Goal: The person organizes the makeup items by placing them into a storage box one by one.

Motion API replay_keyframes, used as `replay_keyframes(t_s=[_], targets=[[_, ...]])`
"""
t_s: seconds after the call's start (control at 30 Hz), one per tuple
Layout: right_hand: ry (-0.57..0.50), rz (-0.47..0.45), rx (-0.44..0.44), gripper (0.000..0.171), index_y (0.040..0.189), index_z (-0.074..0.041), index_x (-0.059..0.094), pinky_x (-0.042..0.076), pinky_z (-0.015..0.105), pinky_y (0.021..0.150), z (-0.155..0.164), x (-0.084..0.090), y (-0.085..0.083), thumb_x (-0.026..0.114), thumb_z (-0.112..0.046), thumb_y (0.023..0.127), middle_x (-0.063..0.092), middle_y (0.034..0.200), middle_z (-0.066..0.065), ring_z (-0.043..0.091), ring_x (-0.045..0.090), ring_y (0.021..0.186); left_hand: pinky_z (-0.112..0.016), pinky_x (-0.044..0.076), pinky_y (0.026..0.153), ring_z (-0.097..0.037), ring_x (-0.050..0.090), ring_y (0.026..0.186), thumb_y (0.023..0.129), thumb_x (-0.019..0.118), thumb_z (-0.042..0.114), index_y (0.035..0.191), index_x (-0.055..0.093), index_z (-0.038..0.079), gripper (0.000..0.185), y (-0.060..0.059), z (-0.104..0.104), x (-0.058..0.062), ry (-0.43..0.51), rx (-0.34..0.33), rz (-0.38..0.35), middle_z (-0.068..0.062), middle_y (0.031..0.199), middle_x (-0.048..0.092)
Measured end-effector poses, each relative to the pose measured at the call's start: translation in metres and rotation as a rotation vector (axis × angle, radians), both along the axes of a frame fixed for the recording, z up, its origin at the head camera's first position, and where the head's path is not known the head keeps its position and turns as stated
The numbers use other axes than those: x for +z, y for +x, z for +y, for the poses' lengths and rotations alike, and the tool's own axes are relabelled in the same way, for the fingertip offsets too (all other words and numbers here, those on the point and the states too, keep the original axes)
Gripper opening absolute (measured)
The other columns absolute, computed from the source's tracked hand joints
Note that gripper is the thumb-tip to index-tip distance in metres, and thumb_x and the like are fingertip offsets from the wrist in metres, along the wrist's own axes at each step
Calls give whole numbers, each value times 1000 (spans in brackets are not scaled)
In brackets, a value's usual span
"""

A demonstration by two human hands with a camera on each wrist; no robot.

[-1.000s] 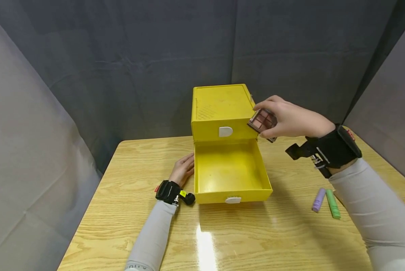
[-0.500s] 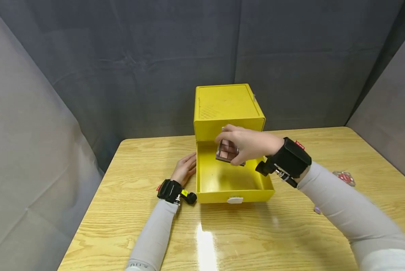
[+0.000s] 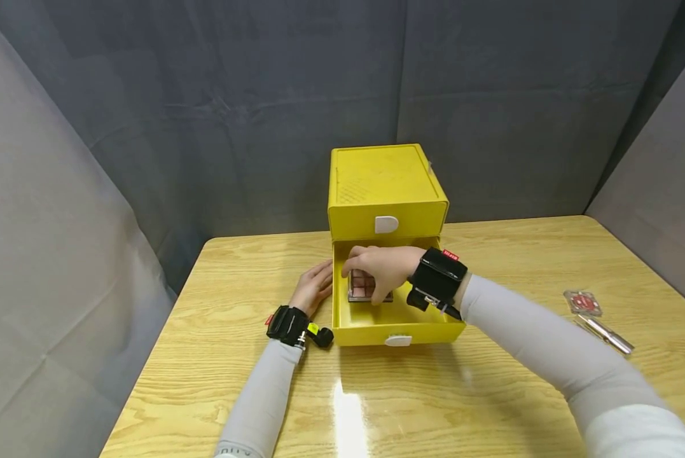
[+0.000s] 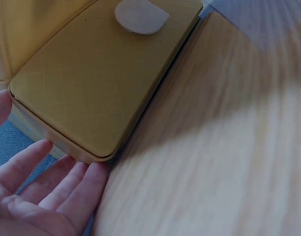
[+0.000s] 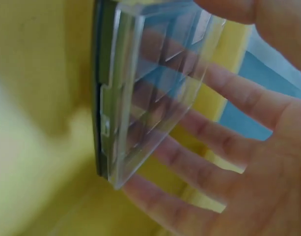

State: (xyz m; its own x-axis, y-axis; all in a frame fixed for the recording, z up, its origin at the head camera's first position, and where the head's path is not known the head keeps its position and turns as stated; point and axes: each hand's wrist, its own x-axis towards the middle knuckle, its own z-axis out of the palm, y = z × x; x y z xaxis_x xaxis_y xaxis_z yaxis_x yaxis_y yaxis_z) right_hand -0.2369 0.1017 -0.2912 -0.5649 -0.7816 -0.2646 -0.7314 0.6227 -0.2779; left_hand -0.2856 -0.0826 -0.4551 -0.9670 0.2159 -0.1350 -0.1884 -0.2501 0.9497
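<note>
In the head view my right hand (image 3: pixel 388 267) is down inside the pulled-out lower drawer (image 3: pixel 365 336) of a yellow drawer box (image 3: pixel 382 175). It holds an eyeshadow palette (image 3: pixel 360 289) by its edges, at the drawer's left side. Through the clear lid of the palette (image 5: pixel 155 83), the right wrist view shows several pans, with fingers and thumb spread around it. Whether the palette touches the drawer floor I cannot tell. My left hand (image 3: pixel 310 289) rests against the box's left side, its extended fingers (image 4: pixel 67 187) touching the yellow wall in the left wrist view.
The upper drawer (image 3: pixel 348 222) is closed, with a white pull tab (image 3: pixel 386 224). On the wooden table (image 3: pixel 205 381) to the right lie a small clear square case (image 3: pixel 582 303) with red inside and a shiny tube (image 3: pixel 608 335). Grey curtains (image 3: pixel 250 114) surround the table.
My right hand has carried the palette from beside the upper drawer leftward and down into the lower drawer. The purple and green tubes are now out of sight. My left hand stays put.
</note>
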Motion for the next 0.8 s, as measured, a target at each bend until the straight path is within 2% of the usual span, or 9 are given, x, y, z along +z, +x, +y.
replay_keyframes(t_s=[0.2, 0.4, 0.8], targets=[[39, -31, -25, 65, 126, -9, 51, 42, 32, 88, -6, -15, -6, 79, -11, 67, 41, 123, 9, 23, 43, 101, -35, 41, 98, -26, 46, 121, 93, 55, 23, 136, 40, 1, 51, 0, 1, 0, -1, -3, 5, -16, 137, 44], [40, -17, -25, 66, 125, -8, 52, 43, 34, 89, -8, -26, -7, 80, -12, 66, 41, 123, 11, 25, 44, 103, -35, 41, 98, -25, 45, 122, 92, 55, 22, 137, 39, 0, 52, 2, 1, 1, 4, -3, 1, -16, 137, 43], [61, 49, -55, 64, 122, -11, 55, 44, 35, 88, -13, -29, -3, 82, -11, 64, 42, 120, 9, 26, 42, 104, -36, 39, 100, -27, 43, 124, 93, 54, 20, 137, 38, -1, 51, 1, 0, 2, 28, -17, 17, -17, 138, 41]])
